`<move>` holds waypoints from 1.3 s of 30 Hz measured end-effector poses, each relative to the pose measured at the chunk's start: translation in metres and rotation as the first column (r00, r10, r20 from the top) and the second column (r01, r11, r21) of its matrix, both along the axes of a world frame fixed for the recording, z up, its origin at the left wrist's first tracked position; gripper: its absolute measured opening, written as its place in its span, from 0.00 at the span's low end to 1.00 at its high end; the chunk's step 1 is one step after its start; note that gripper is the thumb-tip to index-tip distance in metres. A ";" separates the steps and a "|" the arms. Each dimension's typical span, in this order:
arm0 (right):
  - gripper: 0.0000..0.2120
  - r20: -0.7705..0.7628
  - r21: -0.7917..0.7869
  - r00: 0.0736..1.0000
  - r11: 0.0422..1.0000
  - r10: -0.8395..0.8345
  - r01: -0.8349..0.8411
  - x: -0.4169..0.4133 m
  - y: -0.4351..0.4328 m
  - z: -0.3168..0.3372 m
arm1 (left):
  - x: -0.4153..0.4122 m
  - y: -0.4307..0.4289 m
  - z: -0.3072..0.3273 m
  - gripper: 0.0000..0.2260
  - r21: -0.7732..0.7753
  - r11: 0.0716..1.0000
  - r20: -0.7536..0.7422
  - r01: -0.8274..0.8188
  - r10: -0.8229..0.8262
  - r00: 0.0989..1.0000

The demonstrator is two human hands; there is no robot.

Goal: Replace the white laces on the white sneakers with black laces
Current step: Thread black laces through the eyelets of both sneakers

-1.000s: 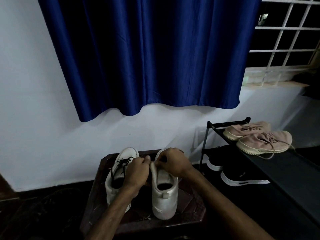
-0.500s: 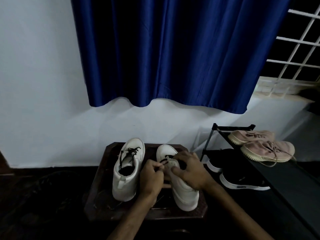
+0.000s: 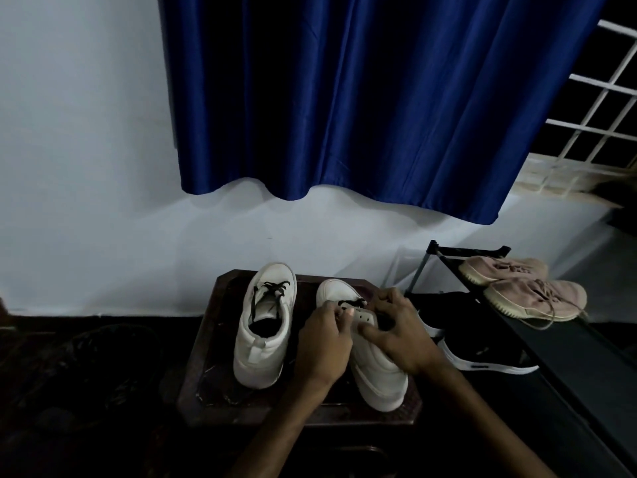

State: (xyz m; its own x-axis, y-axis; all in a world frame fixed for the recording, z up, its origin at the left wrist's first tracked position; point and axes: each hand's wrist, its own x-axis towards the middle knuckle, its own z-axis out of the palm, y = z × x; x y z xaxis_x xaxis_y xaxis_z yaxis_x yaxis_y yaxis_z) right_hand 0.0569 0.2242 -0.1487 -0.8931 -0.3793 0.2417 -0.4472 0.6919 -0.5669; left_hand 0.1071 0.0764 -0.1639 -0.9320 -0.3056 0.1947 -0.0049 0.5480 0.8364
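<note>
The left hand (image 3: 324, 343) pinches a black lace (image 3: 351, 302) on a white sneaker (image 3: 377, 377), which the right hand (image 3: 400, 334) grips. A second sneaker (image 3: 265, 329), black-laced, stands beside it on a dark wooden stool (image 3: 206, 357) below a blue curtain (image 3: 344, 98).

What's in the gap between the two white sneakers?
In the head view, the person's left hand fills the gap between the left sneaker and right sneaker; beyond it, bare dark tabletop shows.
</note>
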 end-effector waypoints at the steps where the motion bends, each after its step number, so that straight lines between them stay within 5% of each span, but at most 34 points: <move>1: 0.13 0.005 -0.004 1.000 1.000 0.001 -0.001 0.000 0.000 0.000 | -0.003 0.000 -0.001 0.12 -0.060 0.998 0.002 0.024 -0.024 1.000; 7: 0.07 0.030 -0.033 0.999 0.999 -0.015 0.016 -0.003 0.000 0.001 | 0.022 -0.006 -0.031 0.12 0.088 0.954 0.181 0.285 -0.297 0.938; 11: 0.06 0.031 -0.055 0.999 0.998 -0.022 0.024 -0.004 -0.002 -0.001 | 0.020 -0.015 -0.032 0.15 0.236 0.967 0.116 0.099 -0.129 0.985; 14: 0.06 0.015 -0.047 1.000 0.999 -0.016 0.017 -0.002 -0.002 -0.003 | 0.003 -0.012 -0.014 0.21 0.123 0.992 0.126 0.035 -0.051 0.991; 18: 0.14 -0.012 -0.016 0.999 0.999 -0.031 0.030 -0.002 -0.001 -0.004 | -0.006 -0.003 -0.008 0.11 -0.040 0.986 0.010 0.164 -0.164 0.986; 23: 0.11 -0.011 -0.051 0.999 0.998 -0.041 0.040 -0.005 0.000 -0.006 | 0.026 -0.020 -0.027 0.09 0.286 0.912 -0.112 0.293 -0.272 0.956; 25: 0.06 -0.003 -0.064 0.999 0.997 -0.046 0.045 -0.006 0.001 -0.007 | 0.033 -0.028 -0.030 0.05 0.616 0.747 -0.157 0.253 -0.198 0.968; 27: 0.06 0.007 -0.078 0.999 0.996 -0.047 0.047 -0.006 0.000 -0.007 | 0.044 -0.036 -0.017 0.07 0.862 0.414 -0.281 0.294 -0.094 0.955; 29: 0.05 0.010 -0.098 0.999 0.994 -0.040 0.041 -0.005 -0.002 -0.007 | 0.059 -0.043 0.006 0.07 0.915 0.078 -0.400 0.395 0.068 0.914; 30: 0.05 0.011 -0.102 0.999 0.994 -0.041 0.042 -0.004 -0.002 -0.006 | 0.065 -0.045 0.022 0.07 0.914 -0.019 -0.399 0.404 0.125 0.908; 31: 0.05 0.011 -0.101 0.999 0.994 -0.043 0.044 -0.004 -0.002 -0.006 | 0.070 -0.045 0.032 0.10 0.927 -0.011 -0.369 0.375 0.150 0.917; 32: 0.05 0.010 -0.098 0.999 0.994 -0.046 0.046 -0.003 -0.002 -0.005 | 0.062 -0.044 0.035 0.13 0.938 0.113 -0.342 0.328 0.144 0.929; 33: 0.04 0.011 -0.100 0.999 0.994 -0.050 0.051 -0.003 -0.002 -0.004 | 0.057 -0.040 0.033 0.13 0.902 0.346 -0.318 0.258 0.128 0.940; 35: 0.04 0.010 -0.096 0.998 0.994 -0.057 0.058 -0.003 -0.002 -0.004 | 0.039 -0.027 0.023 0.10 0.553 0.818 -0.290 0.160 0.009 0.957; 37: 0.07 0.000 -0.071 0.998 0.996 -0.057 0.057 -0.004 -0.001 -0.005 | 0.024 -0.013 0.006 0.12 0.155 0.973 -0.202 0.172 -0.139 0.970; 39: 0.10 -0.004 -0.069 0.998 0.995 -0.070 0.070 -0.005 -0.001 -0.006 | 0.015 -0.009 0.000 0.14 -0.058 0.992 -0.100 0.114 -0.119 0.988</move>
